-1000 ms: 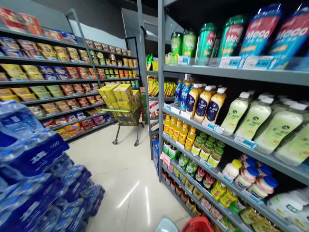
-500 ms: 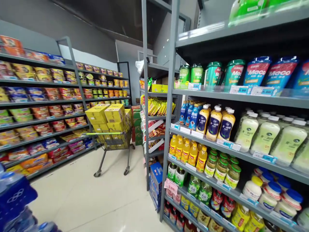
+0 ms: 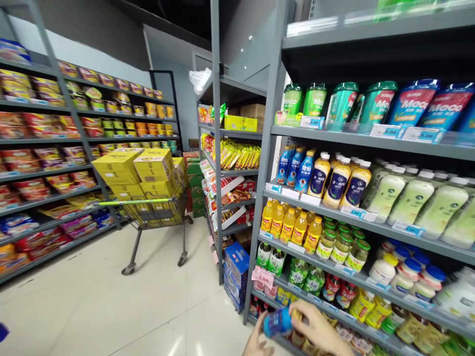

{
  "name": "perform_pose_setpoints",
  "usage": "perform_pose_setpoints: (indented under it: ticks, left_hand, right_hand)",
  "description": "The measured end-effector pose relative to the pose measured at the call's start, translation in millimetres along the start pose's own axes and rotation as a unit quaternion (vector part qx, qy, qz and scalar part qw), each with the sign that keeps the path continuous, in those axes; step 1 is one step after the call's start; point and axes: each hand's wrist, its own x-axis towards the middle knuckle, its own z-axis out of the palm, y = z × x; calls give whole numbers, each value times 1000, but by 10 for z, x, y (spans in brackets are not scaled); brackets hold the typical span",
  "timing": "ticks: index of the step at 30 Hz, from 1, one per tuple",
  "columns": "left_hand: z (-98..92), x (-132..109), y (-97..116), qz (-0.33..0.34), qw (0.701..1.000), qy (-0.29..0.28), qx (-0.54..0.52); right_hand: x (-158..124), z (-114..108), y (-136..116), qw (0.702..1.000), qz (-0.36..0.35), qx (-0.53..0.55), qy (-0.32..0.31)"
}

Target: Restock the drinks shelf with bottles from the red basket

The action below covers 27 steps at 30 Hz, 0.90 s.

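A small blue bottle (image 3: 277, 322) with a gold-coloured cap lies tilted on its side between my hands, low in the view in front of the shelf. My left hand (image 3: 257, 341) grips its bottom end, with the lower part of the hand cut off by the frame edge. At the cap end, my right hand (image 3: 315, 326) has its fingers closed around the top. The held bottle resembles the blue bottles (image 3: 296, 168) standing at the left of the middle shelf, beside cream-coloured bottles with dark labels (image 3: 337, 184).
The grey drinks rack (image 3: 272, 143) rises on the right, with cups, jars and bottles on its levels. A shopping cart (image 3: 156, 212) loaded with yellow cartons (image 3: 118, 165) stands on the pale floor. Blue cartons (image 3: 236, 272) sit by the rack's foot. Shelves of instant noodles (image 3: 33, 128) line the left.
Both hands have come into view with the blue bottle. My view has turned right, so the cart and noodle shelves sit further left, and the blue water packs at lower left have nearly left the frame.
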Motion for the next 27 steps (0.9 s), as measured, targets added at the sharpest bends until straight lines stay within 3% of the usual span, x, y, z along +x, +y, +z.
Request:
perform_pose_setpoints:
  ticks: [3,5,7,10,14,17,19,23,27]
  left_hand:
    - [200,216,134,102,973,3,-206]
    - [328,228,403,149,961,34,-229]
    - [428,119,726,208,943,61,-253]
    - [515,-158,1150,253,919,34,-301]
    - [540,-439,1442,288,904,24,-315]
    - [520,-499,1478,288,904,24,-316]
    - [504,-503,1452,281,899,-5,-337]
    - [517,-535,1392,267,855,-136,-423]
    - [583,-622,1417,144,786,-278,-533]
  right_hand:
    - [165,-502,-132,999,1,39,25]
    - [328,-958,-310,997,-8,50,60]
    - [496,-1372,-477,991,-20,63,118]
    - [703,-1768,-634,977,-11,121,174]
    - [854,-1912,-736,959,-6,200,199]
    - [895,-1906,-819,957,-19,203,206]
    - [911,-1896,-892,960,-19,189,206]
    - [938,-1884,-1053,966,-34,150,207]
    - [947,-1868,-1175,976,-28,122,179]
